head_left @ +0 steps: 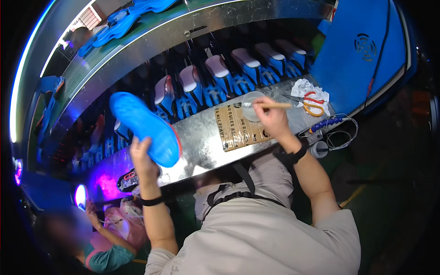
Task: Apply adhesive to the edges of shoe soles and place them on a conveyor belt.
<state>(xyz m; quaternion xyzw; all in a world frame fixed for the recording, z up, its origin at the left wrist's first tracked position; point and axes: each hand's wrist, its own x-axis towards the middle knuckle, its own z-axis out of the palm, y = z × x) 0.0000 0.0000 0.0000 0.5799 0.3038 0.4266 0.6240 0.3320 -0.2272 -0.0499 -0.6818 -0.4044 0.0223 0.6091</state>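
Note:
My left hand (142,158) is closed around a bright blue shoe sole (145,126) with a red edge, holding it raised and tilted over the metal ledge. In my right hand (273,120) is a small brush (277,105) by its wooden handle. The pale brush end points left, at the mouth of a clear plastic cup (250,97); I cannot tell whether it touches what is inside. The cup stands by the far edge of a flat cardboard piece (236,130) covered with printed brown tape, lying on the ledge in front of me.
Scissors (313,106) with red and orange handles lie against crumpled white paper (302,88). A blue segmented hose (326,123) and another cup (319,149) are at the right. Shoe forms (188,79) line the machine behind the ledge. Another person (110,250) is at lower left.

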